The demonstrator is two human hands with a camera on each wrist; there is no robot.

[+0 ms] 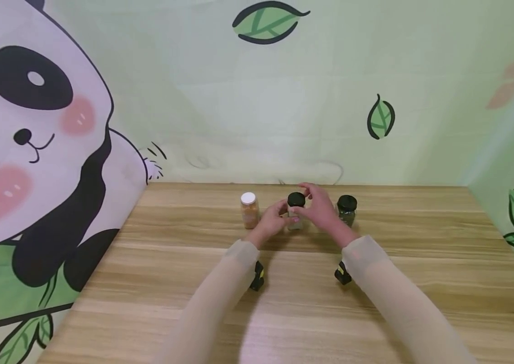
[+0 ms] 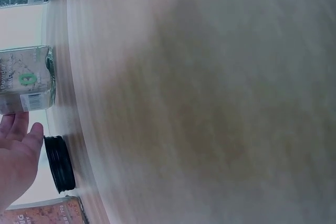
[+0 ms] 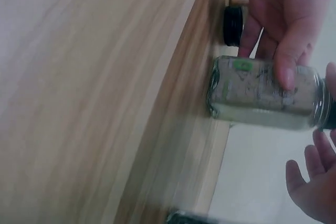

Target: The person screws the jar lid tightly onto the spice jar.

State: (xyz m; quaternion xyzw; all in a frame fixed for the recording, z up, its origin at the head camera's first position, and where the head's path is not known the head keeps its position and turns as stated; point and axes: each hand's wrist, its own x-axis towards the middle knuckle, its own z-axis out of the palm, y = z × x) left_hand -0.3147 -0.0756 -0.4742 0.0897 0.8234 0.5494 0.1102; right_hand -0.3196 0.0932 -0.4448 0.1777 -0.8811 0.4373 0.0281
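In the head view a glass jar of pale powder (image 1: 295,224) stands upright between the hands. The left hand (image 1: 272,222) grips its body; its thumb lies across the glass in the right wrist view, where the jar (image 3: 262,93) shows with the left hand (image 3: 289,19). At the top, the right hand (image 1: 322,208) has its thumb and fingers around the black lid (image 1: 296,198). Only part of the right hand (image 3: 315,184) shows in the right wrist view. A loose black lid (image 2: 60,164) stands on its edge near the left hand (image 2: 18,161) in the left wrist view.
An orange-filled jar (image 1: 249,215) with a white top stands left of the hands, and a black-lidded jar (image 1: 346,208) stands to the right, partly behind the right wrist. Behind the wooden table (image 1: 170,278) hangs a printed panda backdrop. Small black-and-yellow devices (image 1: 258,276) sit at both wrists.
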